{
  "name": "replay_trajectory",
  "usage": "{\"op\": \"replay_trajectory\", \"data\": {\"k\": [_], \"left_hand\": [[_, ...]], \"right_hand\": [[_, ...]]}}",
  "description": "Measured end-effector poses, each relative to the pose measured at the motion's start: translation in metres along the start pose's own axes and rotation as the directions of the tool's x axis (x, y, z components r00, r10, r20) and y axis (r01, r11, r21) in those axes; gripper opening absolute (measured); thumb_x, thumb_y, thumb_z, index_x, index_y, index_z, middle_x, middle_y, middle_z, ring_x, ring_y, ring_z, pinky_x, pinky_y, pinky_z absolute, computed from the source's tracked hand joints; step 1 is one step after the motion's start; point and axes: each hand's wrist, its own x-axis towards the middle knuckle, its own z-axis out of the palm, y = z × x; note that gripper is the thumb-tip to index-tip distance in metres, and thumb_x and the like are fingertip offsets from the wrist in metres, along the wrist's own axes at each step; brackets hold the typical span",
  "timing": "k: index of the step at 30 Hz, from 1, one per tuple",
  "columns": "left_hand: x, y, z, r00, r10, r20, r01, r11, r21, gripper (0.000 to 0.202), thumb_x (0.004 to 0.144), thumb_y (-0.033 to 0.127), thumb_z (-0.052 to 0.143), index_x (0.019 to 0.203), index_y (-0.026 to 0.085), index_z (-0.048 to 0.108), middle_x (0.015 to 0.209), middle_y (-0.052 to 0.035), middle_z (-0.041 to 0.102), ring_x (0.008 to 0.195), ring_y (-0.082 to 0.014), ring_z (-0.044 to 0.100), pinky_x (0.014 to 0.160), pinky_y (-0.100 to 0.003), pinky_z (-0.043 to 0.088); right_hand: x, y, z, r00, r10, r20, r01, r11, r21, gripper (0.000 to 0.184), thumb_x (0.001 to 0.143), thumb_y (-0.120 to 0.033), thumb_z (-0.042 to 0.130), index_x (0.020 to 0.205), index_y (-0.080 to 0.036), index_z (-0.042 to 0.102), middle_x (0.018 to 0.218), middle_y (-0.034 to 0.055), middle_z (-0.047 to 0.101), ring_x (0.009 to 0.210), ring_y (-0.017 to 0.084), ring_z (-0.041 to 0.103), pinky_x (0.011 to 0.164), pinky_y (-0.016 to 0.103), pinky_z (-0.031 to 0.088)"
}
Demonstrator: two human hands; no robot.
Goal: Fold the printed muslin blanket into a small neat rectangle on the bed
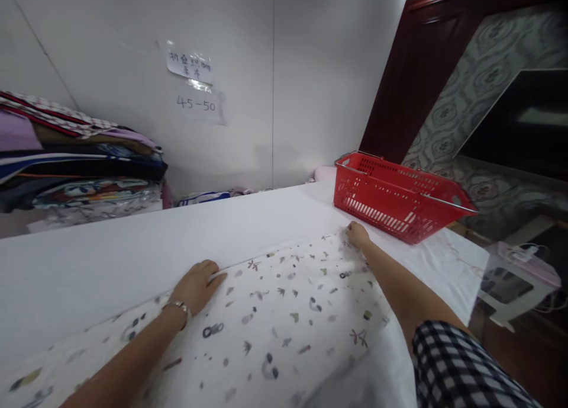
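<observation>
A white cloth printed with small scattered motifs lies spread over a white-covered table, its far edge running slantwise from lower left to upper right. My left hand, with a bracelet at the wrist, rests on that far edge, thumb apart from the fingers. At the cloth's far right corner, my right hand is closed with its fingers pinching the fabric. Part of the cloth's near side sags toward me in shadow, and its left end runs under my left forearm.
A red plastic basket with metal handles stands just beyond my right hand. Folded clothes are piled at the back left. The white tabletop ends at a pale wall, and a white-and-pink stool stands at the right.
</observation>
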Motion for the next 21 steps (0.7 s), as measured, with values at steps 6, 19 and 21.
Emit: {"op": "replay_trajectory", "data": {"k": [6, 19, 21], "left_hand": [[0.0, 0.002, 0.001, 1.0, -0.018, -0.017, 0.018, 1.0, 0.014, 0.03, 0.083, 0.043, 0.037, 0.072, 0.019, 0.051, 0.082, -0.0043, 0.055, 0.079, -0.0188, 0.051, 0.074, -0.032, 0.041], [-0.001, 0.002, 0.001, 0.998, -0.059, -0.031, 0.06, 0.998, 0.025, 0.03, 0.082, 0.044, 0.039, 0.076, 0.019, 0.054, 0.084, -0.0037, 0.058, 0.081, -0.019, 0.053, 0.075, -0.032, 0.041], [-0.001, 0.003, 0.0, 0.998, -0.06, -0.03, 0.061, 0.998, 0.021, 0.029, 0.082, 0.044, 0.039, 0.076, 0.019, 0.054, 0.085, -0.0039, 0.058, 0.08, -0.0188, 0.053, 0.075, -0.032, 0.041]], "right_hand": [[0.026, -0.018, 0.004, 0.996, -0.041, -0.073, 0.044, 0.999, 0.028, 0.024, 0.08, -0.014, 0.042, 0.098, -0.014, 0.058, 0.095, 0.0092, 0.062, 0.089, 0.018, 0.056, 0.075, 0.024, 0.04], [0.033, -0.026, 0.023, 0.999, -0.026, 0.039, 0.026, 1.0, -0.001, 0.035, 0.082, -0.016, 0.045, 0.115, -0.013, 0.053, 0.11, 0.0141, 0.058, 0.099, 0.021, 0.055, 0.079, 0.027, 0.041], [0.03, -0.016, 0.015, 0.995, -0.054, 0.083, 0.053, 0.999, 0.008, 0.04, 0.081, -0.022, 0.05, 0.12, -0.014, 0.051, 0.106, 0.0119, 0.061, 0.095, 0.02, 0.057, 0.077, 0.025, 0.041]]}}
